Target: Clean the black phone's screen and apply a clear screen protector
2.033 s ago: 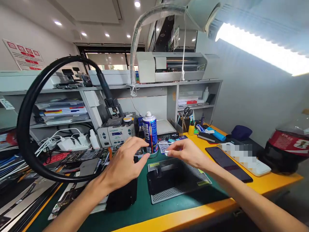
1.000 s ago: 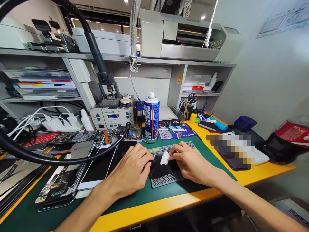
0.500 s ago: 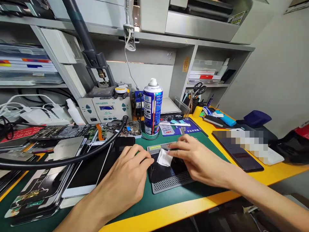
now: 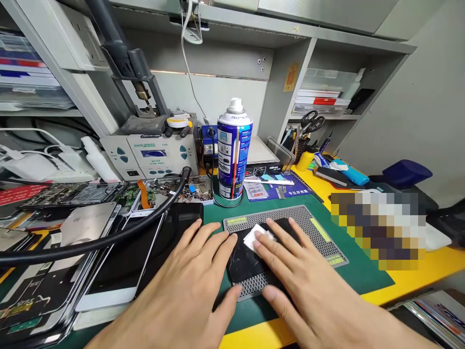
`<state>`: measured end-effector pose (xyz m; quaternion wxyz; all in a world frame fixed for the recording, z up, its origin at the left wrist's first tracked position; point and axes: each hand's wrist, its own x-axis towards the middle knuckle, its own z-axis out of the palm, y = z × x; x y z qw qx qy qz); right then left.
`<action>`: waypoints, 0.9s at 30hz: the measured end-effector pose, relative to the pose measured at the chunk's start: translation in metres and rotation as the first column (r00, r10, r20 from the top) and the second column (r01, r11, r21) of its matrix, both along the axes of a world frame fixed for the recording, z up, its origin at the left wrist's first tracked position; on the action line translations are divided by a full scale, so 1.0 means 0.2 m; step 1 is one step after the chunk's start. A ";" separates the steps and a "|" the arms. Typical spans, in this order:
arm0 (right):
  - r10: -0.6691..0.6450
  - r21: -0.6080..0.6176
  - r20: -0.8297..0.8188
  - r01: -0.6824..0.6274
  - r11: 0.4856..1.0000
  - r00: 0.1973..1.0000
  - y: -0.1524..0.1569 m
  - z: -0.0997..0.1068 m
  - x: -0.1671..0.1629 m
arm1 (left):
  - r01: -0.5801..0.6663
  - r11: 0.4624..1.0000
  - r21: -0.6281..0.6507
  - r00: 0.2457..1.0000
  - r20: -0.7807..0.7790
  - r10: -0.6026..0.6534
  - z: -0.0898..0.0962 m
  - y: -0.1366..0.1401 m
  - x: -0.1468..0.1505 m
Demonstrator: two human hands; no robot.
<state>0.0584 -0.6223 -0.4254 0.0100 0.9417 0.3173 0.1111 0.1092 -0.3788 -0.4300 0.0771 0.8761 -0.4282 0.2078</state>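
A black, glossy phone-like panel (image 4: 247,264) lies flat on a grey honeycomb pad (image 4: 301,218), its right part covered by my right hand (image 4: 308,281). That hand is spread flat, with fingertips pressing a small folded white wipe (image 4: 253,236) onto the panel. My left hand (image 4: 189,281) is open beside the panel's left edge. Its index fingertip is at the upper left edge and its thumb near the lower left corner; I cannot tell how firmly they touch.
A blue spray can (image 4: 234,155) stands behind the pad. Left are stacked phone screens (image 4: 119,261), a black hose (image 4: 109,246) crossing them, and a soldering station (image 4: 152,155). A green mat (image 4: 363,271) covers the yellow desk (image 4: 254,334). Scissors (image 4: 311,121) stand back right.
My right hand has gone from pinching the wipe to lying flat over it. My left fingers have spread apart. The camera view has shifted closer and lower.
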 end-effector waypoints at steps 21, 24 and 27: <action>-0.215 0.028 0.230 0.214 0.976 0.949 -0.08 -0.14 -0.15 | 0.052 0.998 0.020 0.995 -0.089 -0.050 -0.01 0.02 0.02; -0.229 0.043 0.251 0.225 0.973 0.941 -0.04 -0.16 -0.15 | 0.041 0.998 0.043 0.994 -0.104 -0.037 -0.02 0.02 0.03; -0.149 0.098 0.170 0.134 0.986 0.974 0.11 -0.17 -0.11 | 0.033 0.997 0.072 0.994 -0.105 -0.026 -0.03 0.02 0.05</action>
